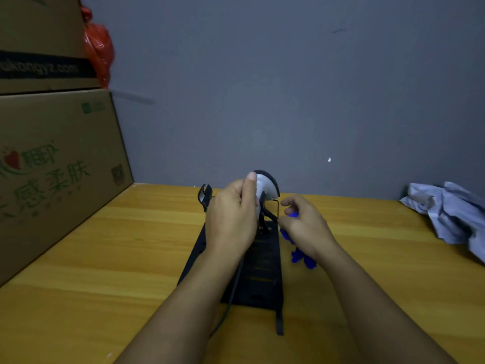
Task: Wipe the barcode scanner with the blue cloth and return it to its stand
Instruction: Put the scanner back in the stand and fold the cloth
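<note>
My left hand point(232, 219) grips the white and black barcode scanner point(265, 186), holding it upright above the table with the thumb on its white head. Its black cable point(232, 292) runs down toward me. My right hand point(304, 227) holds the bunched blue cloth point(301, 256), which hangs below the palm just right of the scanner, with the fingertips close to the scanner's handle. The black stand point(205, 197) rises behind my left hand, its cradle holding nothing.
A black flat base point(265, 279) lies under my hands on the wooden table point(131, 258). Stacked cardboard boxes point(52, 166) fill the left side, with a red plastic bag point(98, 46) behind them. A crumpled pale cloth point(451, 211) lies at the right, against the grey wall.
</note>
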